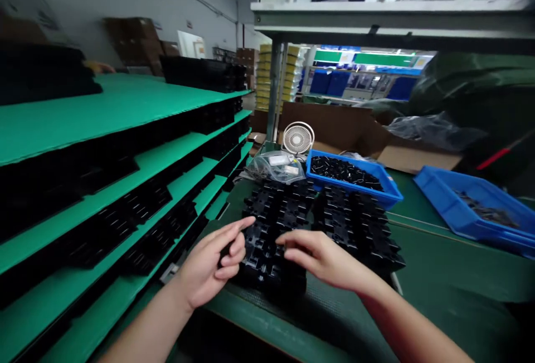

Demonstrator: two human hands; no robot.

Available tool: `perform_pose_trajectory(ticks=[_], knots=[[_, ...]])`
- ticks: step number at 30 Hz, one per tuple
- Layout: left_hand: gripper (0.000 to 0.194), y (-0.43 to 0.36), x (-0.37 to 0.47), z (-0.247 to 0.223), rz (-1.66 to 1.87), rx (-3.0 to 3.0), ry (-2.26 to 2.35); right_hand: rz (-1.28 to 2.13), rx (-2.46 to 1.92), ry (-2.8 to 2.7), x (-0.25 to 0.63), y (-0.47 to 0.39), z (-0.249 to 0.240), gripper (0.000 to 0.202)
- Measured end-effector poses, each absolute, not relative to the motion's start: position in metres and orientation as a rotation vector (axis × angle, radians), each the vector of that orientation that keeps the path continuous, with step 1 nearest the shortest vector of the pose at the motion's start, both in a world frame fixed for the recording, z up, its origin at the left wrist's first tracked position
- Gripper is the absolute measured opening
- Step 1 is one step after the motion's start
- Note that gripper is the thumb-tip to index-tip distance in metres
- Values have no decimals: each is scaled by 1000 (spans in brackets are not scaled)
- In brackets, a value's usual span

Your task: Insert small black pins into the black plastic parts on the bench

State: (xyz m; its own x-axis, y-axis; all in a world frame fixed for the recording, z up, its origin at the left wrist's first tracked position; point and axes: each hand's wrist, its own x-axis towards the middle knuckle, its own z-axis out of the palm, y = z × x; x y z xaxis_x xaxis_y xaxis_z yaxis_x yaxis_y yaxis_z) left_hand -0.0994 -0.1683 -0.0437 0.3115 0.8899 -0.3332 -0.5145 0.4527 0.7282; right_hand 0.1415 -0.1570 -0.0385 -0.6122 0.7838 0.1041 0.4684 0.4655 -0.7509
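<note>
Rows of black plastic parts [292,207] lie on the green bench in front of me, with a second group [355,218] just to the right. My left hand [221,257] is at the near left edge of the first group, palm turned up, fingers curled round a small dark piece that is mostly hidden. My right hand [311,254] hovers over the same group, thumb and fingers bent towards each other; whether a small piece is between them is too dark to see. Behind the parts stands a blue bin [393,193] of small black pieces.
Green sheets [167,154] stacked with black parts rise on the left. A white fan [298,138] and a plastic bag [276,167] stand behind the parts. Another blue bin [443,201] is at the right, under a metal shelf [376,20].
</note>
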Motion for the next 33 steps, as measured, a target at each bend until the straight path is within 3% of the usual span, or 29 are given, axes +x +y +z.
perform_pose_trajectory(ticks=[6,11,19,27,33], knots=[[41,-202,-59,-32,908,767,784,1043,-834,-1998,122,-166,-35,24],[47,-214,-41,-39,837,990,866,982,-971,-1913,129,-179,-44,22],[21,-222,-38,-55,1004,1593,1217,960,-1051,-1729,148,-189,-52,27],[34,-219,-42,-50,992,712,750,904,-995,-1765,148,-197,-52,24],[37,-206,-63,-44,1113,778,802,1024,-1015,-1613,153,-195,-59,27]])
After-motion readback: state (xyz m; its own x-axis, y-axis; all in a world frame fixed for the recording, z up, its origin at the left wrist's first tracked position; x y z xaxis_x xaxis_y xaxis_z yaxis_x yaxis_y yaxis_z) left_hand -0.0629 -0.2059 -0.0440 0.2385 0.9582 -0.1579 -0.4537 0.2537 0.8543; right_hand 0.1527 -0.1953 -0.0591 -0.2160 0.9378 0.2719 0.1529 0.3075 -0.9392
